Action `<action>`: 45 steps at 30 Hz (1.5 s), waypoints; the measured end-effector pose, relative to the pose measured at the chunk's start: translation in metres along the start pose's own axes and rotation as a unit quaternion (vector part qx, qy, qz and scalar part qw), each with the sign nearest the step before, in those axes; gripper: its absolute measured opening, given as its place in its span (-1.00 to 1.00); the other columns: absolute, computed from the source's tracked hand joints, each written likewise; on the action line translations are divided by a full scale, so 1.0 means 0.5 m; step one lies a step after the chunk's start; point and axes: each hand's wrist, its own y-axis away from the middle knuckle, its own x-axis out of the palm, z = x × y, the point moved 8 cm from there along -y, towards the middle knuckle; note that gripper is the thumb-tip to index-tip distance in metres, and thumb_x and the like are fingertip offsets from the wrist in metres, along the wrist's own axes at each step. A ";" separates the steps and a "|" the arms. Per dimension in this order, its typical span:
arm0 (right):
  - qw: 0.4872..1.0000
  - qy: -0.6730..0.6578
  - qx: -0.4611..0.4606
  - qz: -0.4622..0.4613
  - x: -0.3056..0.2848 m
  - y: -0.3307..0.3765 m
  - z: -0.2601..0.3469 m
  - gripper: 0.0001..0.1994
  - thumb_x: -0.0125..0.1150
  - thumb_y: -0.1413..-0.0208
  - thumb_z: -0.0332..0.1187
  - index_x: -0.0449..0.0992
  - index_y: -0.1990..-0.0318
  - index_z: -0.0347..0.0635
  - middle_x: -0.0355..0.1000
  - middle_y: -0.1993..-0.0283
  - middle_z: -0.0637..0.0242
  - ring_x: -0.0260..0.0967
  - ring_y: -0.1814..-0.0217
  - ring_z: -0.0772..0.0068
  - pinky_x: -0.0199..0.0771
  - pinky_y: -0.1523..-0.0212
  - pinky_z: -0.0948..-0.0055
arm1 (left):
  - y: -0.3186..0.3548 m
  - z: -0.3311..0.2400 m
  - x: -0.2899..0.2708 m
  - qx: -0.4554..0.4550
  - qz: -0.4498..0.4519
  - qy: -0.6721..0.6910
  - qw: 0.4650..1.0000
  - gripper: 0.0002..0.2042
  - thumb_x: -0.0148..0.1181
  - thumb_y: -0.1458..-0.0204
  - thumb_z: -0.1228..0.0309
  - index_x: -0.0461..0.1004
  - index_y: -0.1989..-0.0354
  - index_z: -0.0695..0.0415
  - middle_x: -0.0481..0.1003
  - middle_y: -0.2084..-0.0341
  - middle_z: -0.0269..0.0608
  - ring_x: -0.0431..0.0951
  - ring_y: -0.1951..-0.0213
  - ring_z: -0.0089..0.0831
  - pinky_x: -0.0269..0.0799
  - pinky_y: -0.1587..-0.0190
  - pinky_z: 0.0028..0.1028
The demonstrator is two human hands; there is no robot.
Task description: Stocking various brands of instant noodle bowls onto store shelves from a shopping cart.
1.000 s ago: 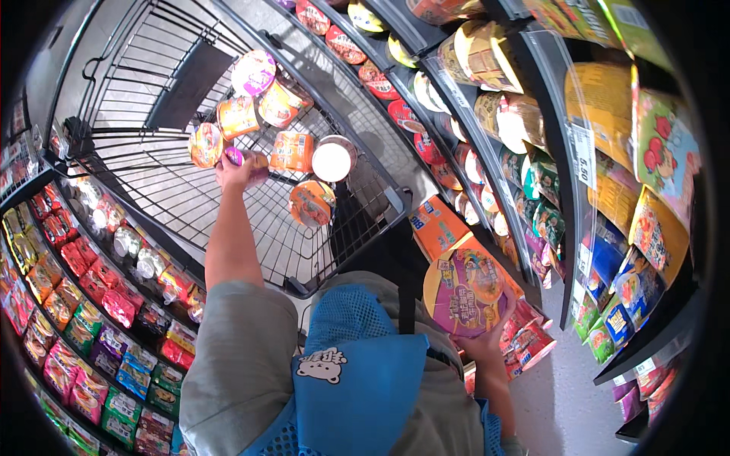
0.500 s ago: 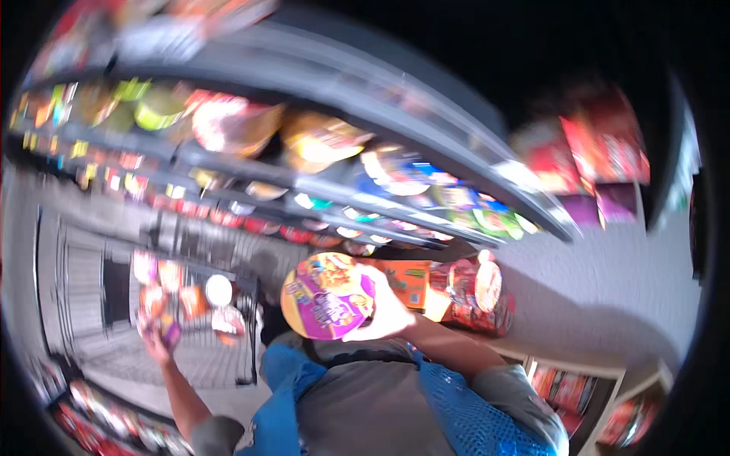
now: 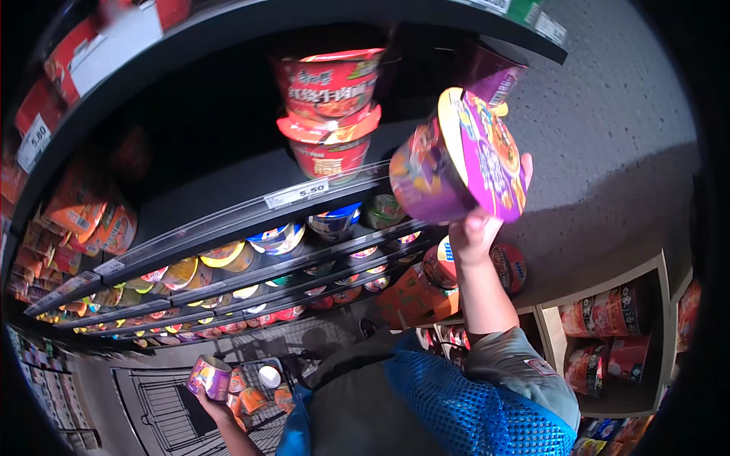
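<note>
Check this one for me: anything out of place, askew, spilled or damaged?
Mildly: orange cups lie loose at mixed angles in the cart, unlike the red bowls stacked on the shelf. The purple bowl in the right hand is tilted but looks intact. No spill visible.

My grey-green shirt (image 3: 350, 414) has a small mark (image 3: 541, 366) on its short right sleeve (image 3: 498, 357); over it sits a bright blue mesh vest (image 3: 487, 403). My left hand (image 3: 204, 398) and right hand (image 3: 475, 237) are bare.

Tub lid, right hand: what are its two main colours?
Mainly purple and yellow: the lid shows best in the head view.
</note>
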 end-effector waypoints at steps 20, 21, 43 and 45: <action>0.925 0.338 0.115 0.128 0.050 -0.163 -0.127 0.09 0.66 0.27 -0.08 -0.02 -0.35 -0.17 0.29 -0.22 -0.16 0.34 -0.28 -0.10 0.36 -0.29 0.11 | 0.082 0.003 0.313 -0.060 0.096 0.015 0.993 -0.35 0.16 -0.10 0.10 0.22 -0.30 0.22 0.41 -0.16 -0.04 0.46 -0.17 -0.14 0.38 -0.22 -0.10; 0.926 0.338 0.115 0.127 0.052 -0.165 -0.130 0.09 0.66 0.27 -0.08 -0.02 -0.35 -0.17 0.29 -0.22 -0.16 0.34 -0.28 -0.10 0.36 -0.29 0.11 | 0.084 0.002 0.317 -0.064 0.102 0.018 0.993 -0.35 0.16 -0.10 0.10 0.22 -0.29 0.22 0.42 -0.16 -0.05 0.46 -0.17 -0.14 0.38 -0.22 -0.10; 0.912 0.015 -0.029 0.408 0.131 0.027 0.096 -0.16 0.54 0.11 -0.29 0.22 -0.34 -0.32 0.24 -0.34 -0.10 0.20 -0.41 -0.05 0.14 -0.41 0.08 | 0.460 -0.475 1.176 0.345 0.529 -0.074 0.772 -0.09 0.42 0.23 0.23 0.15 -0.37 0.27 0.30 -0.22 0.01 0.38 -0.23 -0.09 0.29 -0.30 -0.11; 0.945 0.022 -0.025 0.325 0.073 -0.028 0.079 -0.20 0.37 0.09 -0.48 0.17 -0.37 -0.36 0.17 -0.41 -0.11 0.15 -0.46 0.01 0.06 -0.46 0.11 | 0.543 -0.512 1.232 0.431 0.577 -0.121 0.683 -0.06 0.45 0.27 0.26 0.16 -0.37 0.28 0.29 -0.21 0.03 0.36 -0.24 -0.10 0.28 -0.30 -0.12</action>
